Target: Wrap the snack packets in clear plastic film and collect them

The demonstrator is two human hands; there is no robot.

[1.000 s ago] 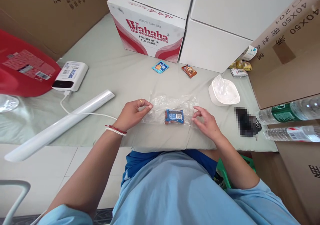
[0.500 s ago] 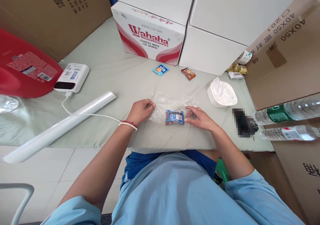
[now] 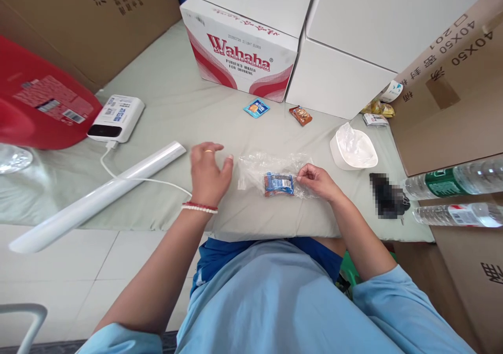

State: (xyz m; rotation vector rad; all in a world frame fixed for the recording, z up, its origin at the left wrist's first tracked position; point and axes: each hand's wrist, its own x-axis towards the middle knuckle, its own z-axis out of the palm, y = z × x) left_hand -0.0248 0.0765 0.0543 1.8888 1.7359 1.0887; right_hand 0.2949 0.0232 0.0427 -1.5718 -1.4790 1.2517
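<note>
Head view: right hand (image 3: 319, 182) fingers pinched on the clear bag (image 3: 271, 166) holding a blue snack packet (image 3: 279, 184) just left of them. Left hand (image 3: 208, 173) fingers spread, empty, beside the bag. White roll (image 3: 98, 197), cable (image 3: 129, 178) farther left.

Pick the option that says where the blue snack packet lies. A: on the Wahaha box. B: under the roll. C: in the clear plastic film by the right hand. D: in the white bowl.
C: the blue packet sits in the clear film, whose edge the right hand pinches.
</note>
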